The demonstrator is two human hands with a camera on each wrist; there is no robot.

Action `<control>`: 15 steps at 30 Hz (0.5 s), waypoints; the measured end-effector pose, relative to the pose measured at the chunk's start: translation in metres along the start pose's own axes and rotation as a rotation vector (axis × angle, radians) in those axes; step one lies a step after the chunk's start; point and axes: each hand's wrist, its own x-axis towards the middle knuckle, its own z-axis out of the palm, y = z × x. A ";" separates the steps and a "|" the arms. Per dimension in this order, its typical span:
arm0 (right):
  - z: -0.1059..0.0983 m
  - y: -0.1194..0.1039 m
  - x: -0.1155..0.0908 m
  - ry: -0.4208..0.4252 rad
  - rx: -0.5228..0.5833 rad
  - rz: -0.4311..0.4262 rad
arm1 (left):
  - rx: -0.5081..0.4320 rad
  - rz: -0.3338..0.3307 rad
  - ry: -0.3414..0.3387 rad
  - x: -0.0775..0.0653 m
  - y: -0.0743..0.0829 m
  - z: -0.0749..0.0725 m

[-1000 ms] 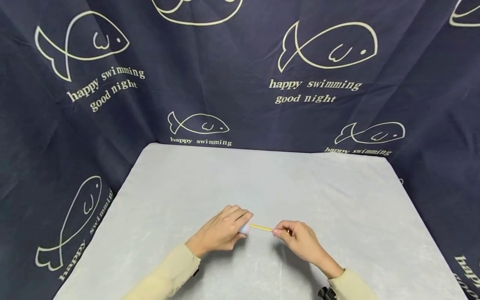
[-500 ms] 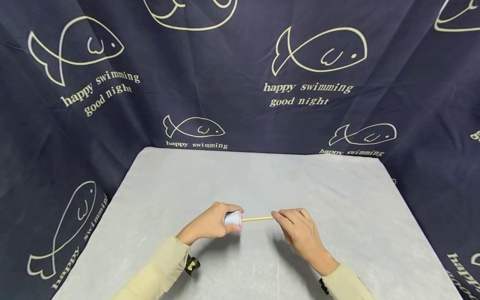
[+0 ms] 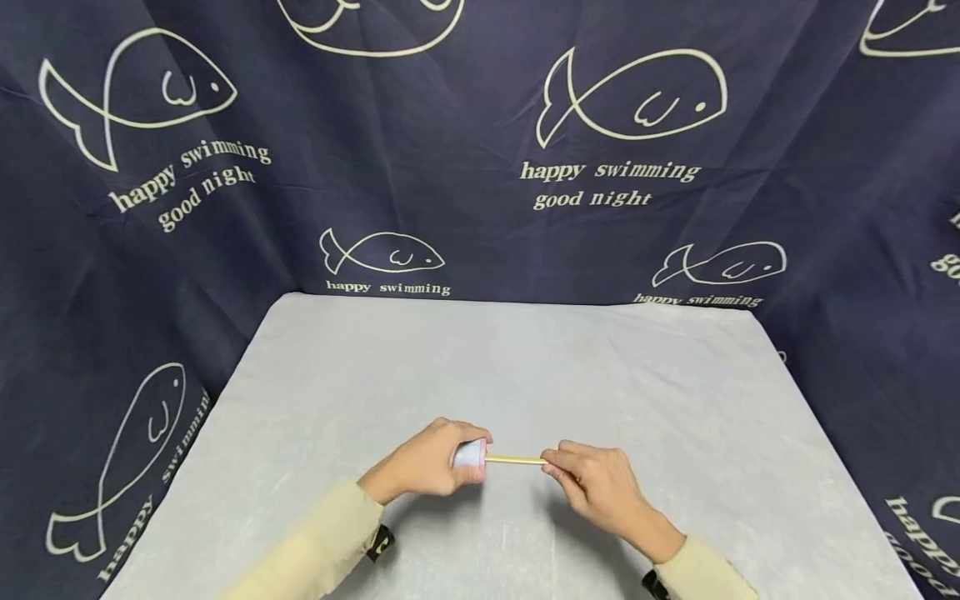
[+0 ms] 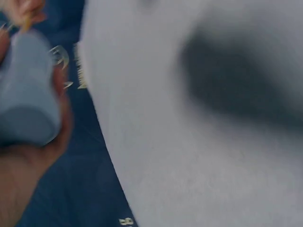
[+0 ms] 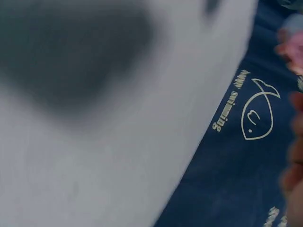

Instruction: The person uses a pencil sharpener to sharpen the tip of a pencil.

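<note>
Gripped in my left hand (image 3: 429,460) is a small light blue pencil sharpener (image 3: 467,455) with a pink end facing right. In the left wrist view the sharpener (image 4: 29,101) looks waisted, with a round flat base. A thin yellow pencil (image 3: 516,459) runs level from the pink end to my right hand (image 3: 600,487), whose thumb and fingertips pinch its other end. The pencil's tip is hidden at the sharpener. Both hands are held above the table, casting shadows on it. In the right wrist view only part of my right hand (image 5: 294,142) shows, blurred.
A pale grey cloth covers the table (image 3: 517,358). Dark blue curtains (image 3: 480,167) printed with fish and lettering hang behind it and at both sides. Black wrist straps (image 3: 381,542) show at the sleeve cuffs.
My left hand has rolled over, bringing the sharpener's blue side into sight. My right hand's fingers turned over the pencil's end, then back. The pencil stays between both hands. The view shifted slightly.
</note>
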 end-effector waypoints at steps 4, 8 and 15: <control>-0.008 0.000 0.004 -0.222 0.233 0.314 | 0.301 0.111 0.098 -0.006 0.001 0.009; -0.006 0.003 0.008 -0.230 0.219 0.301 | 0.358 0.120 0.100 -0.010 -0.002 0.008; 0.006 0.010 0.017 0.268 -0.153 -0.168 | -0.003 -0.042 0.009 -0.002 -0.004 -0.022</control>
